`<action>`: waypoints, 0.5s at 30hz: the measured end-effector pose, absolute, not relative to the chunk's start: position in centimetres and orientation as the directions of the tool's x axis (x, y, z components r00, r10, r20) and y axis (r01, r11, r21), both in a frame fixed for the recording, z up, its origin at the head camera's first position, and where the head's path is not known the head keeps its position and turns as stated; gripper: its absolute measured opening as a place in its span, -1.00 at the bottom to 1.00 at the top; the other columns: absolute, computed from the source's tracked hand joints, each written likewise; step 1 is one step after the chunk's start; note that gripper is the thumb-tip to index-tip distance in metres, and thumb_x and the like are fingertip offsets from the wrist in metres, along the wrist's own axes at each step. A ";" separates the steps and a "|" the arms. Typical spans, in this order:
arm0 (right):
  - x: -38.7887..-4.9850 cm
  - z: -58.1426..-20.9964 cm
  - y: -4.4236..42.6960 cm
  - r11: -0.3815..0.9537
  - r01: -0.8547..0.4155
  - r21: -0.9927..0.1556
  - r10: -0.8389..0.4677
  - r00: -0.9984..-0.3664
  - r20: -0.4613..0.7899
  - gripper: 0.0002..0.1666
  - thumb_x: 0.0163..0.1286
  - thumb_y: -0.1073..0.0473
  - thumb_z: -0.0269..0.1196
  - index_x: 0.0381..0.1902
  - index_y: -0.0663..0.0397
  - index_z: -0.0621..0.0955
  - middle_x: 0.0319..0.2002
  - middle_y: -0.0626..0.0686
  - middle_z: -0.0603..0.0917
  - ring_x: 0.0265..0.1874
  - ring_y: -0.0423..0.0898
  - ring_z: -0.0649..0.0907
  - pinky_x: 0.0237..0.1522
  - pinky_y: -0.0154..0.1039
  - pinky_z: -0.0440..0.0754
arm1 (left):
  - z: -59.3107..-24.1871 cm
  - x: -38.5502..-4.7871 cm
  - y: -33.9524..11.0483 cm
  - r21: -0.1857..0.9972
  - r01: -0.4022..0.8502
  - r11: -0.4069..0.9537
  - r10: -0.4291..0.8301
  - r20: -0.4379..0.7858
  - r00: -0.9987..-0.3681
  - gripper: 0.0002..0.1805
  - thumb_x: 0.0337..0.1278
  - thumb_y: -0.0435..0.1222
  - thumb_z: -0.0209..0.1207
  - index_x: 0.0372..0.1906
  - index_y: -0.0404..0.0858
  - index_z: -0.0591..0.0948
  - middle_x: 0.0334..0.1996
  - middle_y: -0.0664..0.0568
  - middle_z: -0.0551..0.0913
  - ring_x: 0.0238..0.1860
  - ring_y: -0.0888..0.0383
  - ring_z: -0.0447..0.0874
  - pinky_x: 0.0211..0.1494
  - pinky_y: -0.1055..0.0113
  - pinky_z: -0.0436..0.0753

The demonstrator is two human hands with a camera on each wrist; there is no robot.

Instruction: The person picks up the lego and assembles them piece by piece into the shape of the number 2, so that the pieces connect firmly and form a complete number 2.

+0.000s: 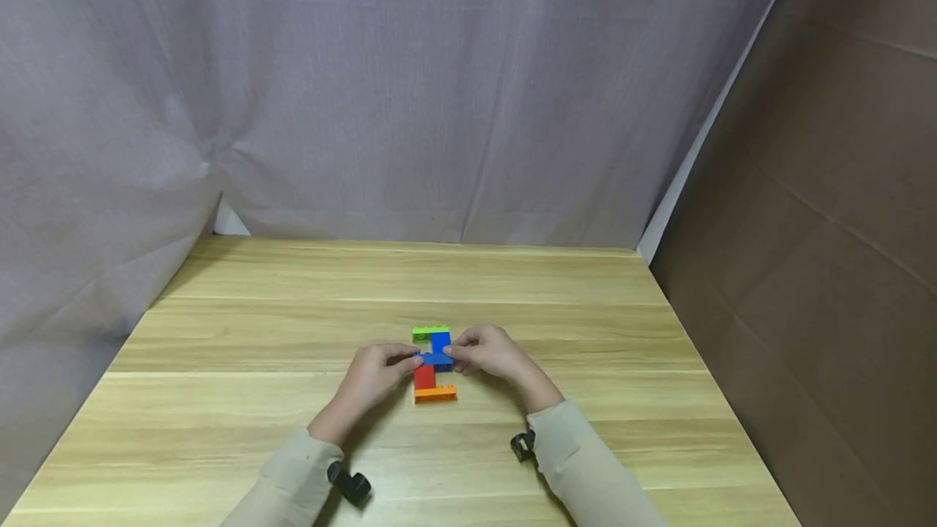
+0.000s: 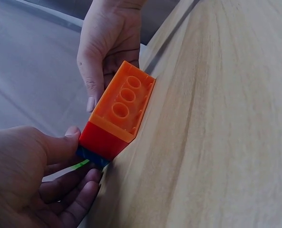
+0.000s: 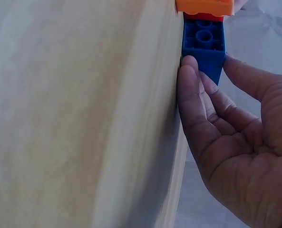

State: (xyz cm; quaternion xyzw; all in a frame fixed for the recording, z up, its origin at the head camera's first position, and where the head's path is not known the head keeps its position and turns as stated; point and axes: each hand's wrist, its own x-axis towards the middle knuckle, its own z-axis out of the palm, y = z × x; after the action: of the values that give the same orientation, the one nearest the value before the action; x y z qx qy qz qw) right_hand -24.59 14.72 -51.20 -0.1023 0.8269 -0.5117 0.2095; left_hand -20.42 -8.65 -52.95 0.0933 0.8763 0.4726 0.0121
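Joined toy building bricks form a zigzag figure low over the table. It runs from a light green brick (image 1: 430,332) at the far end through two blue bricks (image 1: 437,359) and a red brick (image 1: 424,378) to an orange brick (image 1: 435,394) nearest me. My left hand (image 1: 375,376) pinches the left end of the nearer blue brick, next to the red one. On the opposite side, my right hand (image 1: 492,352) pinches the blue part between thumb and fingers. Hollow undersides show on the orange brick (image 2: 126,99) and a blue brick (image 3: 205,38) in the wrist views.
A wood-grain table (image 1: 293,315) lies under both hands. Grey cloth (image 1: 366,104) hangs behind it, and a brown-grey cloth panel (image 1: 827,226) stands along the right edge. Black clips (image 1: 350,485) sit on both sleeves.
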 end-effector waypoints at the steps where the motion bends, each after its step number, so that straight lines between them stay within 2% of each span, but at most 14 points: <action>1: -24.6 -51.2 14.7 0.457 0.045 -0.888 -0.384 -0.891 -0.243 -0.72 0.42 0.08 0.34 -0.24 0.24 0.72 -0.40 0.16 0.75 -0.41 -0.01 0.75 -0.31 -0.18 0.78 | -53.0 -20.5 -8.7 0.830 0.152 0.537 0.175 0.067 -0.982 -0.73 0.27 -0.15 0.34 -0.03 -0.20 0.78 -0.05 0.01 0.77 0.08 -0.03 0.69 0.21 -0.02 0.61; 15: -24.6 -51.4 14.7 0.456 0.028 -0.890 -0.392 -0.891 -0.230 -0.69 0.44 0.07 0.32 -0.26 0.27 0.72 -0.41 0.17 0.75 -0.42 -0.01 0.75 -0.33 -0.16 0.78 | -52.7 -20.4 -8.7 0.821 0.133 0.555 0.168 0.047 -0.985 -0.71 0.28 -0.13 0.33 -0.01 -0.19 0.77 -0.04 0.01 0.76 0.09 -0.03 0.68 0.21 -0.04 0.60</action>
State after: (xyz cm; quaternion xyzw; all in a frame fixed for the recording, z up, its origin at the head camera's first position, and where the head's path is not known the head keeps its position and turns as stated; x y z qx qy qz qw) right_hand -24.61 14.74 -51.42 -0.1099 0.8278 -0.5100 0.2064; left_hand -20.39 -8.75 -52.73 0.0854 0.8817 0.4636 0.0185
